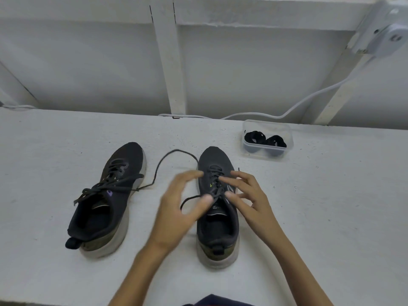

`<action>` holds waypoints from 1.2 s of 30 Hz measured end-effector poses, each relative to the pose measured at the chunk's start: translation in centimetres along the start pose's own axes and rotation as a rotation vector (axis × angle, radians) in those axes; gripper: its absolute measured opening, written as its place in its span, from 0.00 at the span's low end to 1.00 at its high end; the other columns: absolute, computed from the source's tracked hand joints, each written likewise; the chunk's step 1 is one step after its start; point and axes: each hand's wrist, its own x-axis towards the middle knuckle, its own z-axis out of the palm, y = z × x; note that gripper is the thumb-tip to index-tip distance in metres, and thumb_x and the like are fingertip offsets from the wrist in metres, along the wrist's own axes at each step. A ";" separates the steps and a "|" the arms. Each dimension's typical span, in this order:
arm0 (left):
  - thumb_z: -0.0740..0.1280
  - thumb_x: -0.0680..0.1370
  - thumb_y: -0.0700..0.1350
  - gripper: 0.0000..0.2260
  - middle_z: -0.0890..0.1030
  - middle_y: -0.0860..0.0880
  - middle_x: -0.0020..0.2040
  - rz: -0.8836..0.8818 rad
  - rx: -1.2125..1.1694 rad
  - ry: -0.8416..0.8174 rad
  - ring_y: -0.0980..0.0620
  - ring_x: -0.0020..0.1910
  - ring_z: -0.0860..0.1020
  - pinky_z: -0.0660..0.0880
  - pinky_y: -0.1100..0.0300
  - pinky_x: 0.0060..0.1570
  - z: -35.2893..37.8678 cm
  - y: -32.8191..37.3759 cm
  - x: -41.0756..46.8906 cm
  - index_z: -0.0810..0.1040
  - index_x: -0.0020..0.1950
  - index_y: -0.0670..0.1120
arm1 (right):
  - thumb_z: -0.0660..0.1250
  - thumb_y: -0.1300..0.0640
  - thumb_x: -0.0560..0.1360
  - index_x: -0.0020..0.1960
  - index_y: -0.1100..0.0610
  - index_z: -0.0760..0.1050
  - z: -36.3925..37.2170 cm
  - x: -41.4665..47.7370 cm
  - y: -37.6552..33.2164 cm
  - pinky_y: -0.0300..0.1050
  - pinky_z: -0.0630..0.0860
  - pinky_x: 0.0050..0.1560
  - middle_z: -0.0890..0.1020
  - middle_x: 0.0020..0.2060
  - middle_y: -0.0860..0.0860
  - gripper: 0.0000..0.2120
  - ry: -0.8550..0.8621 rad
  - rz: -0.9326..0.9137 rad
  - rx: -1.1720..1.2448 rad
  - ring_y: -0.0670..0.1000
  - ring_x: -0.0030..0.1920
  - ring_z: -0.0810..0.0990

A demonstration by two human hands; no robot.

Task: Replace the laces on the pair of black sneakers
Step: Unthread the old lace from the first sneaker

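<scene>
- Behind the work area stood a white panelled wall, and a white table ran the full width in front of it.
- Two black sneakers with pale soles stood on the table, toes pointing away from the person. The left sneaker was angled and well apart from the hands, its laces loosened and trailing off both sides.
- The right sneaker stood straight, directly under both hands, still laced.
- The left hand, blurred, hovered at that sneaker's left side with fingers spread and loosely curved. Thumb and forefinger were apart, gripping nothing, and the thumb tip was near a lace loop.
- The right hand had its fingers spread and fairly straight, the forefinger tip touching the crossed laces. No pinch was visible.
- A clear plastic tub sat near the table's far edge, to the right of the sneakers.
- One long black lace arched across the table between the two sneakers.
- Two coiled black spare laces lay inside the tub.
- A white cable ran along the wall's foot behind the tub.
</scene>
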 end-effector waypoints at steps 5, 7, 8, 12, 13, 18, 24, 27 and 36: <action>0.72 0.74 0.47 0.19 0.76 0.58 0.61 -0.050 -0.026 -0.065 0.54 0.65 0.73 0.70 0.63 0.64 2.8 -1.3 -1.2 0.75 0.64 0.52 | 0.67 0.56 0.77 0.47 0.50 0.79 -1.0 1.1 0.4 0.44 0.75 0.54 0.77 0.58 0.44 0.03 0.110 -0.099 -0.129 0.47 0.62 0.75; 0.72 0.73 0.46 0.20 0.76 0.58 0.61 -0.053 0.007 -0.031 0.54 0.65 0.73 0.69 0.65 0.64 2.7 -1.9 -1.1 0.75 0.64 0.52 | 0.66 0.59 0.77 0.47 0.47 0.76 -2.6 1.7 0.6 0.39 0.74 0.49 0.79 0.55 0.45 0.07 0.269 -0.073 -0.120 0.42 0.56 0.77; 0.73 0.72 0.46 0.21 0.76 0.58 0.62 -0.047 0.016 -0.028 0.53 0.66 0.73 0.68 0.65 0.65 2.6 -2.0 -1.1 0.74 0.64 0.52 | 0.65 0.61 0.78 0.46 0.47 0.75 -3.6 2.0 1.0 0.42 0.75 0.48 0.80 0.53 0.45 0.09 0.374 -0.031 -0.083 0.40 0.52 0.78; 0.73 0.72 0.44 0.25 0.73 0.57 0.65 -0.060 -0.041 0.014 0.53 0.69 0.70 0.66 0.66 0.66 2.9 -2.1 -1.4 0.71 0.68 0.50 | 0.64 0.59 0.78 0.49 0.54 0.76 -8.0 2.8 2.5 0.61 0.78 0.53 0.79 0.47 0.44 0.02 0.757 0.168 -0.029 0.41 0.47 0.77; 0.74 0.72 0.44 0.26 0.72 0.56 0.66 -0.065 -0.057 0.040 0.54 0.69 0.70 0.67 0.66 0.65 3.0 -2.1 -1.4 0.71 0.68 0.50 | 0.64 0.58 0.78 0.51 0.54 0.76 -8.6 2.6 2.7 0.58 0.78 0.54 0.80 0.49 0.46 0.03 0.804 0.207 -0.042 0.43 0.48 0.77; 0.73 0.70 0.46 0.16 0.75 0.59 0.53 -0.111 -0.056 0.155 0.56 0.56 0.77 0.76 0.66 0.53 3.4 -1.7 -1.5 0.73 0.55 0.54 | 0.71 0.60 0.75 0.58 0.54 0.75 -7.2 0.1 1.8 0.42 0.72 0.52 0.74 0.59 0.51 0.13 0.756 0.160 -0.225 0.49 0.55 0.74; 0.75 0.72 0.43 0.11 0.79 0.57 0.45 -0.093 0.087 0.154 0.54 0.47 0.80 0.77 0.59 0.47 3.4 -1.9 -1.3 0.75 0.46 0.55 | 0.76 0.58 0.71 0.42 0.50 0.80 -1.2 -2.1 -2.8 0.44 0.76 0.45 0.82 0.41 0.45 0.06 0.161 0.005 -0.082 0.48 0.45 0.80; 0.76 0.71 0.43 0.11 0.80 0.59 0.42 -0.041 0.169 0.169 0.58 0.44 0.80 0.77 0.61 0.44 3.2 -1.6 -0.8 0.76 0.45 0.55 | 0.72 0.53 0.70 0.49 0.45 0.77 0.7 -1.5 -2.9 0.39 0.75 0.44 0.81 0.45 0.40 0.09 0.104 -0.062 -0.261 0.45 0.49 0.79; 0.74 0.73 0.40 0.08 0.82 0.57 0.45 0.034 0.202 0.216 0.59 0.44 0.81 0.79 0.65 0.41 2.9 -1.9 -1.3 0.82 0.51 0.48 | 0.67 0.52 0.73 0.47 0.49 0.80 2.2 -1.2 -2.0 0.34 0.74 0.38 0.81 0.41 0.39 0.05 0.310 -0.211 -0.411 0.39 0.41 0.78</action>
